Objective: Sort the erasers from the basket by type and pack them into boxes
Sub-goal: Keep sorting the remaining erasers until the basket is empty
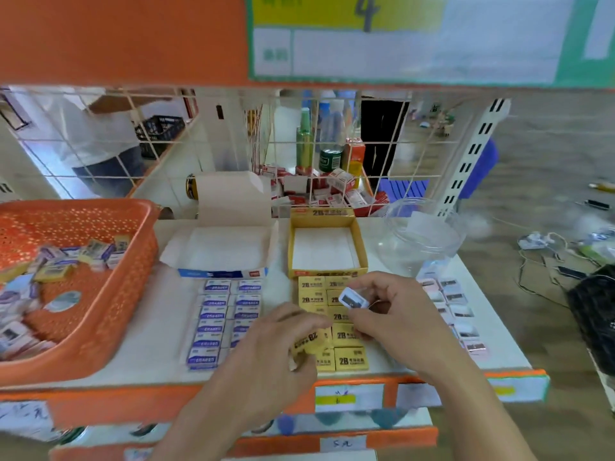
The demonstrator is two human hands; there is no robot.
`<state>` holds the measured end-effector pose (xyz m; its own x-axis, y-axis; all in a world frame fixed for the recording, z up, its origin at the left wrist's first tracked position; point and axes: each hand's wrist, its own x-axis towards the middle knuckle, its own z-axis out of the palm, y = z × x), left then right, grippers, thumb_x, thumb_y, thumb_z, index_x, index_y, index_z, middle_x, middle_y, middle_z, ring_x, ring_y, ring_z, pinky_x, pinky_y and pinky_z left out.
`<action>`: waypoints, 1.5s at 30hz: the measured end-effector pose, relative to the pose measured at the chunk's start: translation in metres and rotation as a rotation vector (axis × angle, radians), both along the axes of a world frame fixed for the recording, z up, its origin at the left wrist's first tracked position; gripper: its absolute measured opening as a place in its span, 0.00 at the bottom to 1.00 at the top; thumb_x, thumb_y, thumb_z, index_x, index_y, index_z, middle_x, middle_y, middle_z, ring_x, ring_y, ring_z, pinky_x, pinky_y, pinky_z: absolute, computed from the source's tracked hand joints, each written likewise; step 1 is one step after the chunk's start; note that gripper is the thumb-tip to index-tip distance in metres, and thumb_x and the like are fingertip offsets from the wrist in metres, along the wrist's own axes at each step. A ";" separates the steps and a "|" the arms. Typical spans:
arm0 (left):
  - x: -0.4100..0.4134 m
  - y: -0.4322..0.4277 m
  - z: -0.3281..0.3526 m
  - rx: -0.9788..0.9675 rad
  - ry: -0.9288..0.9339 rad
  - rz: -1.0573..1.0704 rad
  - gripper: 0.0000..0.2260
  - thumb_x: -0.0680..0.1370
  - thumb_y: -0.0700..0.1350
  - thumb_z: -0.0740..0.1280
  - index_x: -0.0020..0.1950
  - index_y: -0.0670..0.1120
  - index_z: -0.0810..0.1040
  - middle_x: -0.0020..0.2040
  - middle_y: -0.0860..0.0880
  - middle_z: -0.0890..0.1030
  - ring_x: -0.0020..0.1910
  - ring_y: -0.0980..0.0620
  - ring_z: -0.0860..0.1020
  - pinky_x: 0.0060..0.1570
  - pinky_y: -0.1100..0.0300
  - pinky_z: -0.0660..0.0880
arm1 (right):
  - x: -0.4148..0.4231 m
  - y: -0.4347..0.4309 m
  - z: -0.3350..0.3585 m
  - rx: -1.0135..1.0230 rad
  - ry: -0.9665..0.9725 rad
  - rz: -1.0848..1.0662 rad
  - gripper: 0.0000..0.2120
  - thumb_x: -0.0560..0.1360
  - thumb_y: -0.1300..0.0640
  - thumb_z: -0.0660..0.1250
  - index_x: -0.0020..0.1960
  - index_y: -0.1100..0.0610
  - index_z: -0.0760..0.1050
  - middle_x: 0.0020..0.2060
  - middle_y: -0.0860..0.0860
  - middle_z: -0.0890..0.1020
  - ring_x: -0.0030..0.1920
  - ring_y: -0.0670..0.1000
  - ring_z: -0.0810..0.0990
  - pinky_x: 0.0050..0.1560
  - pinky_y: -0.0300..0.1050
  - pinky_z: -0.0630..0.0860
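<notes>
Above white shelf [159, 314], right fingers [376, 287] pinch pale eraser [353, 298]; left fingers [311, 322] hold yellow eraser [310, 343].

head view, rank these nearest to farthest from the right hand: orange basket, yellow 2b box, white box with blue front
1. yellow 2B box, just behind the right hand.
2. white box, further left, behind the purple erasers.
3. orange basket, at the far left.
</notes>
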<state>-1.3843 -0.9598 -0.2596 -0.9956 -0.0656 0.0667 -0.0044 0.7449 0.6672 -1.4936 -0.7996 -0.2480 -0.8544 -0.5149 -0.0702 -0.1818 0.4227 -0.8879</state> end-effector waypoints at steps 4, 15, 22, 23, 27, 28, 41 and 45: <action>0.000 -0.001 0.001 0.104 0.052 0.111 0.15 0.74 0.43 0.70 0.50 0.64 0.76 0.49 0.61 0.71 0.47 0.64 0.74 0.44 0.70 0.74 | 0.004 -0.002 -0.001 -0.007 0.007 0.024 0.13 0.70 0.62 0.71 0.47 0.44 0.79 0.39 0.49 0.82 0.38 0.52 0.82 0.45 0.53 0.81; 0.005 0.009 -0.001 0.301 -0.055 0.396 0.10 0.71 0.53 0.74 0.35 0.51 0.76 0.25 0.55 0.77 0.25 0.62 0.71 0.29 0.67 0.68 | 0.013 0.002 -0.005 -0.006 -0.019 0.036 0.14 0.69 0.60 0.72 0.49 0.44 0.79 0.38 0.47 0.81 0.38 0.51 0.82 0.45 0.55 0.81; 0.003 0.021 -0.009 0.139 -0.004 0.422 0.12 0.70 0.49 0.76 0.33 0.52 0.74 0.34 0.55 0.77 0.32 0.61 0.74 0.33 0.72 0.68 | 0.014 0.010 -0.003 0.017 0.002 0.040 0.13 0.70 0.58 0.73 0.48 0.41 0.78 0.39 0.47 0.81 0.38 0.49 0.82 0.46 0.51 0.81; 0.002 0.020 -0.009 0.096 0.012 0.403 0.12 0.71 0.49 0.75 0.33 0.53 0.74 0.36 0.55 0.76 0.34 0.60 0.75 0.36 0.72 0.69 | 0.014 0.012 -0.003 0.022 0.003 0.042 0.13 0.70 0.58 0.73 0.48 0.42 0.78 0.39 0.46 0.81 0.39 0.49 0.82 0.46 0.51 0.81; 0.003 0.016 -0.010 -0.028 0.020 0.273 0.04 0.72 0.50 0.74 0.40 0.53 0.80 0.40 0.58 0.75 0.39 0.61 0.75 0.40 0.70 0.71 | 0.014 0.018 -0.005 0.052 0.019 0.049 0.13 0.70 0.58 0.72 0.51 0.43 0.79 0.41 0.45 0.81 0.40 0.46 0.81 0.47 0.49 0.81; 0.004 0.016 -0.011 -0.030 0.010 0.249 0.04 0.72 0.51 0.74 0.42 0.53 0.81 0.42 0.59 0.74 0.41 0.61 0.75 0.42 0.69 0.72 | 0.014 0.019 -0.006 0.056 0.026 0.050 0.13 0.70 0.58 0.72 0.50 0.43 0.79 0.41 0.45 0.81 0.40 0.45 0.81 0.46 0.47 0.81; 0.007 0.020 -0.008 -0.069 -0.005 0.214 0.11 0.72 0.50 0.74 0.47 0.58 0.74 0.48 0.62 0.69 0.43 0.63 0.72 0.41 0.74 0.68 | 0.011 0.030 -0.011 0.075 0.025 0.077 0.14 0.71 0.58 0.71 0.53 0.43 0.80 0.42 0.41 0.82 0.41 0.38 0.78 0.40 0.30 0.70; -0.003 0.028 0.003 -0.082 0.029 0.230 0.09 0.73 0.55 0.70 0.50 0.60 0.74 0.47 0.65 0.68 0.44 0.68 0.70 0.40 0.75 0.66 | 0.009 0.036 -0.009 0.025 0.001 0.044 0.09 0.70 0.61 0.72 0.45 0.47 0.80 0.37 0.45 0.82 0.36 0.43 0.79 0.39 0.40 0.77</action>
<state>-1.3876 -0.9321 -0.2563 -0.9528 -0.2831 0.1093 -0.1617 0.7783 0.6067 -1.4847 -0.7633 -0.2567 -0.8308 -0.5504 -0.0827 -0.2014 0.4358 -0.8772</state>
